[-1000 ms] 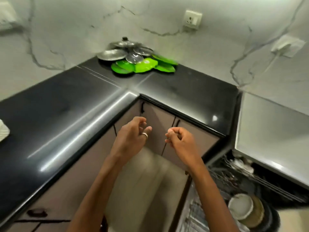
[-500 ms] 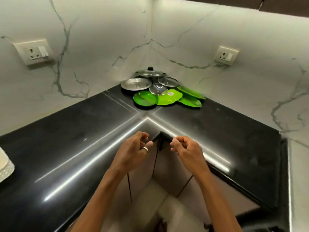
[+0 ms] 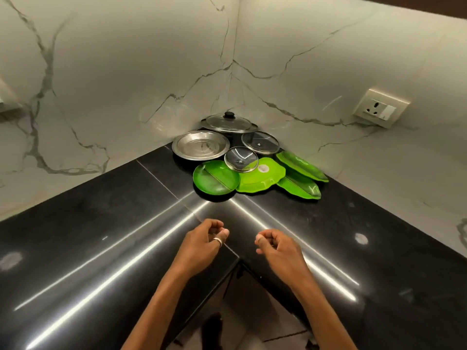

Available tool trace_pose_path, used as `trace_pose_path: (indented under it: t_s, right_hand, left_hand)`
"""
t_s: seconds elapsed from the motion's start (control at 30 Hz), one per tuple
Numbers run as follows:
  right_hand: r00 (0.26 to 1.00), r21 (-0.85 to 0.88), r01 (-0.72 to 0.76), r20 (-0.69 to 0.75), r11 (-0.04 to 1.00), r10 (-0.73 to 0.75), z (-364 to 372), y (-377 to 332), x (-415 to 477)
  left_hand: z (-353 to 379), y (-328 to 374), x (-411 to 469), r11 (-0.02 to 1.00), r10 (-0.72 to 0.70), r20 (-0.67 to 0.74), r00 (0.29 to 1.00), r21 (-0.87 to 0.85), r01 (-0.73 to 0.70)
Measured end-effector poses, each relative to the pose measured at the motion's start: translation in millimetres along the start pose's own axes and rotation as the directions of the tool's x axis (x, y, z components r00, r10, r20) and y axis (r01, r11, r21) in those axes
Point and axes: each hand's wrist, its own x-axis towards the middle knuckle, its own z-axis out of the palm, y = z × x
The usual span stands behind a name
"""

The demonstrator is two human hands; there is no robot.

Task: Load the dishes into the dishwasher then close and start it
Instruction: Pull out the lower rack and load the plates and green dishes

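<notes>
In the counter corner, 12 o'clock from the hands: four green plates, one steel plate, three glass lids, one of them on a dark pot. The white sticker on the lime plate is unreadable. Left hand and right hand hover at 6 o'clock, well apart from the dishes, fingers loosely curled, holding nothing.
</notes>
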Motion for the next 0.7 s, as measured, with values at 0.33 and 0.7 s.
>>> trace_pose_path:
  t_s: [0.33, 0.7]
  right_hand:
    - [0.998, 0.018, -0.069, -0.009, 0.997, 0.069, 2.4, -2.5, 86.8]
    - [0.994, 0.019, -0.109, -0.025, 0.994, 0.110, 1.7, -13.7, 139.6]
  left_hand:
    - [18.2, -28.3, 178.7, 0.727, -0.518, 0.005, 0.855, -0.524, 0.444]
    - [22.7, -50.0, 234.1, 0.536, -0.627, 0.075, 0.775, -0.681, 0.499]
